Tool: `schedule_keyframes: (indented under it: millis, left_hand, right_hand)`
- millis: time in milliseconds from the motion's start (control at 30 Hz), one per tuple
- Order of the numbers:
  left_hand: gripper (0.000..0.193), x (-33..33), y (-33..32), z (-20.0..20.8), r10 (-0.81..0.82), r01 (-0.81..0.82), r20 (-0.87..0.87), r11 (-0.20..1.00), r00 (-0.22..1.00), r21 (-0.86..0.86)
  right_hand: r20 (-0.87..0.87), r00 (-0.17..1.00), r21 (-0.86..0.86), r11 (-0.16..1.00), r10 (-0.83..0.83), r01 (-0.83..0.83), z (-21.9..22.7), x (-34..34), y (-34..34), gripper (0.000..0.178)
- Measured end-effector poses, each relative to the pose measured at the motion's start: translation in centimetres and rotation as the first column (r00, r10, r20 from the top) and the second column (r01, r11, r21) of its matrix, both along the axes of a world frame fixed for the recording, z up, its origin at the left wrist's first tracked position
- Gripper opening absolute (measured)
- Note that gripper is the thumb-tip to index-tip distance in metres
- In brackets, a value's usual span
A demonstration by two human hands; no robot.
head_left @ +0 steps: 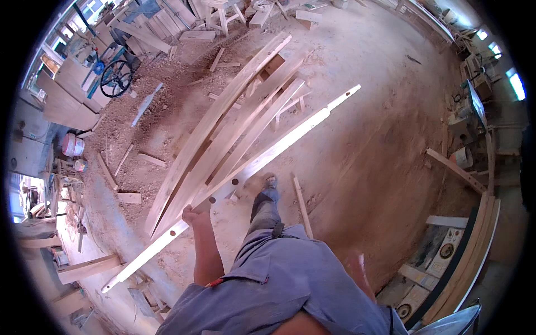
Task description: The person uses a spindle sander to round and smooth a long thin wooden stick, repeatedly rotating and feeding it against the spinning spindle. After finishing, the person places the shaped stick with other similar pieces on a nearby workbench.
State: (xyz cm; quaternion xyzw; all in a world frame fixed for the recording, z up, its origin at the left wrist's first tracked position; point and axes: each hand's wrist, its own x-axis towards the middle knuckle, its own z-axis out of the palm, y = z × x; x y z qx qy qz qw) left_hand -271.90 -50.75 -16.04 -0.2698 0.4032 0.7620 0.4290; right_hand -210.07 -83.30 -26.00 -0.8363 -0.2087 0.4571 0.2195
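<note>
We have our left hand [192,215] clamped around the long pale rail [234,181], gripping it somewhat toward its near end. From the grip the rail runs two ways along one slanted axis: the longer part reaches up and away to the right, over the stack of curved planks [223,128] that lies just beyond the hand, and the shorter part drops down to the left toward the bench edge. Several round holes show along the rail on either side of the grip. Our right hand [357,265] hangs low to the right, well apart from the rail and blurred, so we cannot tell whether it is spread or closed. The left is plainly the nearer hand
</note>
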Motion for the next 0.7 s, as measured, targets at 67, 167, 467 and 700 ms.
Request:
schedule_keyframes:
  millis: [67, 167, 467, 700]
  left_hand:
    - [0.066, 0.8, 5.7, -1.8, -0.022, 0.022, 0.002, 1.000, 1.000, 0.001]
    - [0.058, 0.9, 12.9, -5.0, -0.006, 0.005, 0.033, 0.999, 0.999, 0.036]
    - [0.052, 5.5, 34.3, -6.0, 0.083, -0.073, 0.018, 0.945, 0.996, -0.318]
    - [0.038, 2.1, 36.3, -17.4, -0.419, 0.338, -0.308, 0.897, 0.854, -0.284]
  right_hand:
    - [0.065, 0.986, -0.191, 0.972, 0.153, -0.139, 0.7, -2.2, -1.1, 0.025]
    - [0.050, 0.970, -0.306, 0.928, 0.236, -0.211, 2.8, -4.6, 1.7, 0.028]
    - [0.130, 0.991, -0.038, 0.999, 0.026, -0.021, 11.9, -5.8, 21.0, 0.036]
    - [0.254, 0.964, 0.090, 0.991, 0.076, -0.102, 13.1, -6.2, 25.9, 0.039]
